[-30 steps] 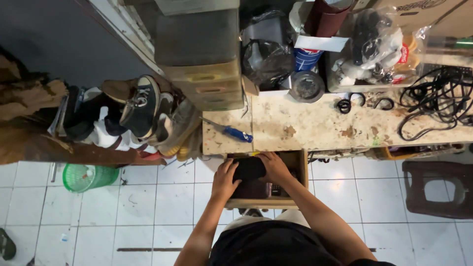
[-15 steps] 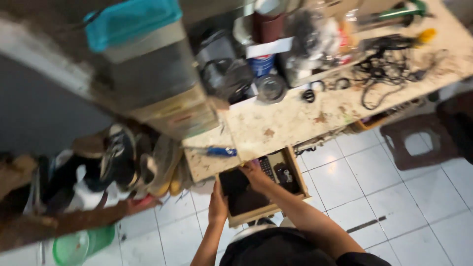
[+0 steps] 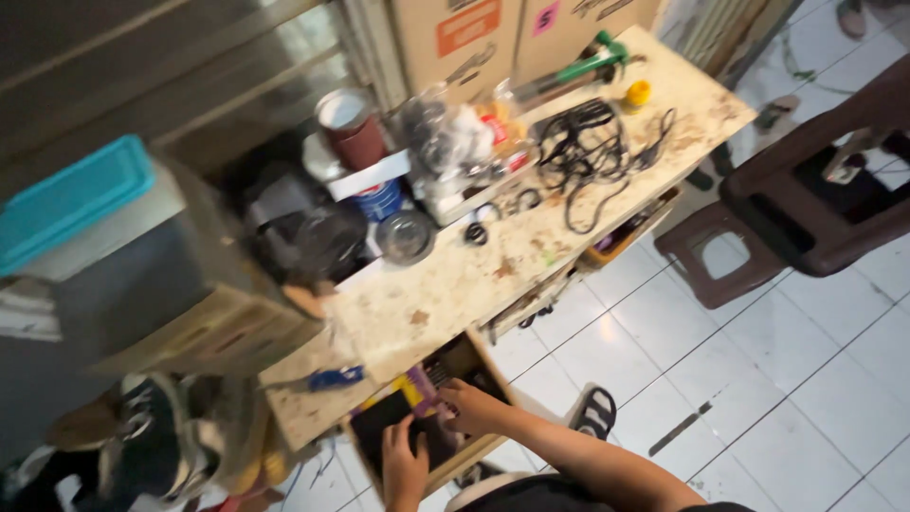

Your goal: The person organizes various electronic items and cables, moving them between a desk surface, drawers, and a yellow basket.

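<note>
A wooden drawer (image 3: pixel 493 379) stands pulled out under the stained workbench (image 3: pixel 455 284). A black flat object (image 3: pixel 379 431) lies in its left part. My left hand (image 3: pixel 406 465) rests on that object with fingers spread. My right hand (image 3: pixel 471 410) reaches into the drawer's middle, its fingers curled round the end of a small purple item (image 3: pixel 423 386) beside something yellow (image 3: pixel 407 390). Dark small things fill the drawer's far part; the blur hides what they are.
A blue-handled screwdriver (image 3: pixel 332 377) lies on the bench's near edge. Black cables (image 3: pixel 588 152), bags, a tape roll (image 3: pixel 406 235) and cardboard boxes (image 3: pixel 474 28) crowd the bench. Brown plastic stools (image 3: pixel 706 256) stand right, a sandal (image 3: pixel 595 412) lies on the tiles, and shoes (image 3: pixel 161 436) are piled left.
The view has swung right and tilted. The black object went from both hands down into the drawer. My right hand moved off it to the purple item.
</note>
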